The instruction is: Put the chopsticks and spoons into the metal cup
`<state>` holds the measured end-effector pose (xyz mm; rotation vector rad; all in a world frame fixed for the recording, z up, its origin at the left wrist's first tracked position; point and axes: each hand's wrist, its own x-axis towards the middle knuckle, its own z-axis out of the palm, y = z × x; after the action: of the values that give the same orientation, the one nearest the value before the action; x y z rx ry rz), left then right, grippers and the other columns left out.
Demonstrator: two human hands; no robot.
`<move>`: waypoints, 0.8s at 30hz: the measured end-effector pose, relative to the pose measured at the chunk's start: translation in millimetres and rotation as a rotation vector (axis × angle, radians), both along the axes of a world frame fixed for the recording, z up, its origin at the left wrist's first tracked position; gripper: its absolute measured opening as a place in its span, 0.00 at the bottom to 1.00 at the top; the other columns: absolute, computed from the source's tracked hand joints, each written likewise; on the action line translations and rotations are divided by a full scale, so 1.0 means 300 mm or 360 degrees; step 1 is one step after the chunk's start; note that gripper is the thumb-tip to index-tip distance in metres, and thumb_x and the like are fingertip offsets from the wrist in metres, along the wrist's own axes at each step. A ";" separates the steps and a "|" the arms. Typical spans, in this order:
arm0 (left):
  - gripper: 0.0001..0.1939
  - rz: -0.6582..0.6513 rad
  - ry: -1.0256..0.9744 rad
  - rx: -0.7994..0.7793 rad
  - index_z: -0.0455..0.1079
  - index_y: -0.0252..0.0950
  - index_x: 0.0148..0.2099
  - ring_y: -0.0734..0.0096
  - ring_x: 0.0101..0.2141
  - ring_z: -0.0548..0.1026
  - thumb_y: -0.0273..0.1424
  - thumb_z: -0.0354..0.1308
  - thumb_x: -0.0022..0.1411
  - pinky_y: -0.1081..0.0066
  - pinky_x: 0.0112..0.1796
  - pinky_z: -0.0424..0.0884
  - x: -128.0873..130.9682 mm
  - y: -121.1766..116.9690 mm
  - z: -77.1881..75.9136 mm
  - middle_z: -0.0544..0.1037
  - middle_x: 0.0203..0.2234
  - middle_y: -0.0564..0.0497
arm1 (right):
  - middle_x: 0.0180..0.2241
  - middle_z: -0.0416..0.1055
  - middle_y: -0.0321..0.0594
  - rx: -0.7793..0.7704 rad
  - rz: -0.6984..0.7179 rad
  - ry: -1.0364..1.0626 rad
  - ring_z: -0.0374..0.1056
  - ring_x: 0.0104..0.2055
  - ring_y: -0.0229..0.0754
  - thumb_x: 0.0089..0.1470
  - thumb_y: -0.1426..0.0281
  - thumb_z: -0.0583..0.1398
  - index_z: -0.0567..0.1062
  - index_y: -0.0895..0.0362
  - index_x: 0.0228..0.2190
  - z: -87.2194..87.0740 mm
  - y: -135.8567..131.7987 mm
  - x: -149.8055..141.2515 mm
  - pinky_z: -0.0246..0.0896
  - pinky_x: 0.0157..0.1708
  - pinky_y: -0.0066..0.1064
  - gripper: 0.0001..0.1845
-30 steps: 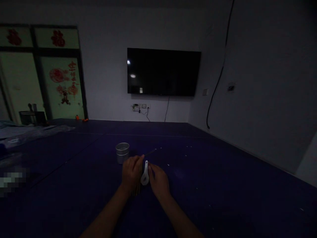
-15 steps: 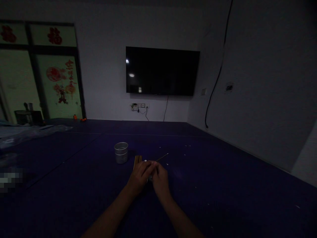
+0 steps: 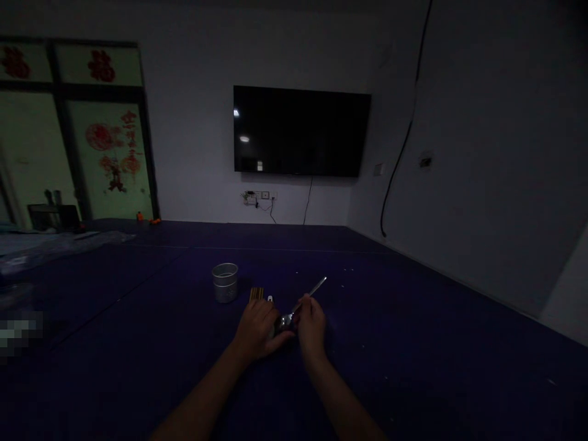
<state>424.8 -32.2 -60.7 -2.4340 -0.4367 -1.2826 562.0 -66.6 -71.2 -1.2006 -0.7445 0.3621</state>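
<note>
A shiny metal spoon (image 3: 316, 286) is pinched in my right hand (image 3: 312, 327), its handle pointing up and to the right. The spoon's bowl lies toward my left hand (image 3: 257, 327), in the gap between its thumb and fingers. That hand rests low on the surface with the thumb stretched out to the right; its fingertips are partly hidden. Just beyond its knuckles, a row of brown-and-yellow striped sticks, perhaps chopsticks (image 3: 256, 294), pokes out. Beside them shows a small white-ended object (image 3: 270, 299), mostly covered. A grey metal cup (image 3: 225, 285) stands upright to the left.
The dark blue surface (image 3: 160, 331) carries small white specks at the right. Clear plastic sheeting (image 3: 64, 248) lies at the left. Small orange objects (image 3: 155, 221) sit near the far edge. A black television (image 3: 301, 131) hangs on the wall, and a dark cable (image 3: 404, 147) runs down at the right.
My hands have drawn apart, the right one moving a little to the right. The spoon has turned so its bright face shows. My left thumb now stretches outward.
</note>
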 end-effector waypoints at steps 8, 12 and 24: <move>0.15 0.0026 -0.0001 -0.0008 0.67 0.36 0.30 0.67 0.27 0.71 0.40 0.51 0.62 0.66 0.31 0.67 0.009 0.008 -0.011 0.73 0.25 0.47 | 0.16 0.64 0.31 0.0076 0.0084 0.0005 0.59 0.17 0.37 0.52 0.47 0.52 0.72 0.57 0.29 -0.001 0.003 -0.006 0.54 0.19 0.27 0.26; 0.15 0.0067 -0.0027 -0.0023 0.68 0.35 0.30 0.66 0.28 0.72 0.40 0.50 0.62 0.66 0.31 0.68 0.010 0.015 -0.019 0.74 0.26 0.47 | 0.21 0.69 0.35 0.0093 0.0172 -0.0140 0.63 0.21 0.38 0.51 0.48 0.55 0.75 0.57 0.31 0.024 -0.012 -0.025 0.58 0.23 0.28 0.25; 0.20 0.0099 0.0067 -0.0200 0.71 0.36 0.41 0.65 0.32 0.74 0.43 0.44 0.67 0.64 0.36 0.69 -0.007 0.031 -0.028 0.77 0.29 0.46 | 0.26 0.75 0.41 0.0052 0.0441 -0.0253 0.69 0.29 0.43 0.50 0.52 0.56 0.77 0.58 0.28 0.035 -0.007 -0.049 0.63 0.30 0.31 0.22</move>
<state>422.7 -22.7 -69.1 -2.5236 -0.5937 -1.2098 547.3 -68.7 -60.7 -1.1055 -1.0556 0.4850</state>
